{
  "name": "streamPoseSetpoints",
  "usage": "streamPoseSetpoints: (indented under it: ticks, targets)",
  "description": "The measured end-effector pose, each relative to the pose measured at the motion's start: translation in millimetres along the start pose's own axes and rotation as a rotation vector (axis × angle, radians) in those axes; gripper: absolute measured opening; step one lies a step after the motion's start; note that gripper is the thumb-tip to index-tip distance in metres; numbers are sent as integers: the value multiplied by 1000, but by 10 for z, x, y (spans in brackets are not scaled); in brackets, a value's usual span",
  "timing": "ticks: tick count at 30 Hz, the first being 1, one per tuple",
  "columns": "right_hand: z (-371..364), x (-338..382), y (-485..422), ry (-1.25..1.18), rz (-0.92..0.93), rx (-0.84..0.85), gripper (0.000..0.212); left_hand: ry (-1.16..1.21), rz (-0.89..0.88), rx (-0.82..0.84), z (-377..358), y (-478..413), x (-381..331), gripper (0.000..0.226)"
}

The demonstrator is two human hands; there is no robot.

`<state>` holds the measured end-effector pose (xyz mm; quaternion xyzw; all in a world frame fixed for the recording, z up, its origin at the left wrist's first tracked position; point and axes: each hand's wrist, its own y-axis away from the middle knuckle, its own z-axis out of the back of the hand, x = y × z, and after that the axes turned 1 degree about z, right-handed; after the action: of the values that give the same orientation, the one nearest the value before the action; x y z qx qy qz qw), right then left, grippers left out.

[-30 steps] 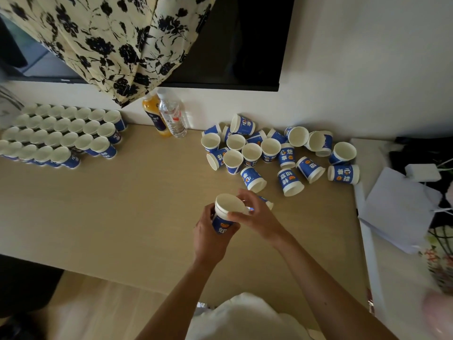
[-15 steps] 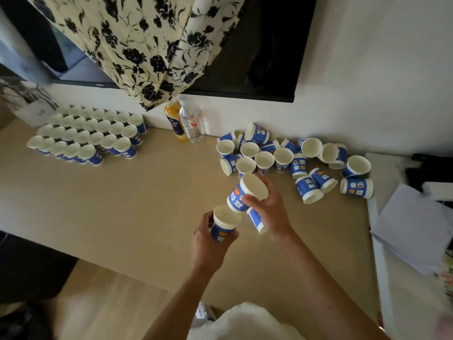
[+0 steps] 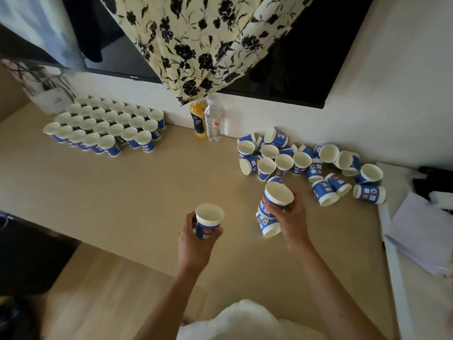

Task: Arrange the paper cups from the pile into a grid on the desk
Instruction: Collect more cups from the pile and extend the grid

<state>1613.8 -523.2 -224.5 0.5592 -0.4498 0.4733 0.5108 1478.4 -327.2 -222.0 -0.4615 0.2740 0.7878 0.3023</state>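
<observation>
Desk (image 3: pixel 137 192) with cups (image 3: pixel 284 163), bottles (image 3: pixel 213 121)

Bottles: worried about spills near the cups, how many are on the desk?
2. The orange juice bottle and the clear water bottle stand side by side at the wall, between the cup grid and the pile. The curtain hides the juice bottle's top; no others show.

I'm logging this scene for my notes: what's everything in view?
Grid cups: many, blue-white, upright rows, desk's far left.
Pile cups: about twenty, blue-white, jumbled, far right.
Left cup: one, blue-white, held near centre.
Right cups: two, blue-white, held before the pile.
Juice bottle: one, orange, against wall.
Water bottle: one, clear, beside it.
Desk: one, tan.
Cloth: one, cream-black floral, hanging above.
Papers: few, white, right edge.
Left hand: grips Left cup.
Right hand: grips Right cups.
</observation>
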Motion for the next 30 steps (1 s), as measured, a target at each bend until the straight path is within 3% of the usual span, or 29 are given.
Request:
streamPoseSetpoints:
  ticks: [6,9,18,30]
  targets:
    - [-743,-125,561,52,-14,40,72,40,-1,-33,714,-104,297,55]
    - [-1163,-204,805,81,-10,51,61,67,-1,-37,1089,-163,430,55]
    - [-2326,-342,1252,73,-45,131,70,65,23,-87,2227,-456,795,54]
    - [-3890,-371,727,73,-45,213,63,25,32,-103,3072,-1623,1094,60]
